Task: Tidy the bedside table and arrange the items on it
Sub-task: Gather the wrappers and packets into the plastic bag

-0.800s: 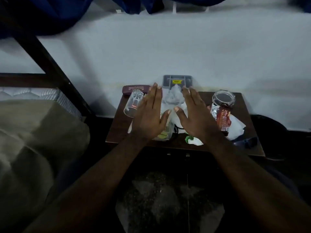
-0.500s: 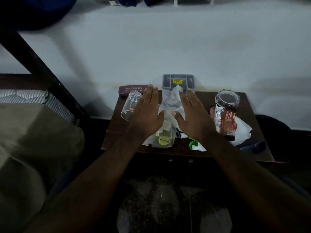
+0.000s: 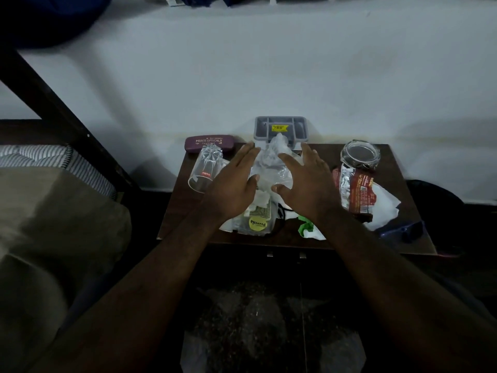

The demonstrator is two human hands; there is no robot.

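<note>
L hand [image 3: 232, 184] & R hand [image 3: 309, 185] flat, fingers straight, flanked crumpled plastic bag [image 3: 271, 162] on surface [image 3: 178, 216]; gripped nothing, prob. poised to gather it.

Both hands out flat, palms down, side by side

The bare left forearm [image 3: 150, 267] comes in from the lower left and the bare right forearm [image 3: 376, 259] from the lower right, the two drawing closer toward the wrists. The left hand [image 3: 231, 187] is flat with its fingers [image 3: 243, 160] straight and close together, pointing away and a little to the right. The right hand [image 3: 309, 184] is flat too, its fingers slightly spread, the index angled toward the left hand. The thumbs [image 3: 279, 188] stick out toward each other – tips near, not touching. Neither hand curls round anything.
</note>
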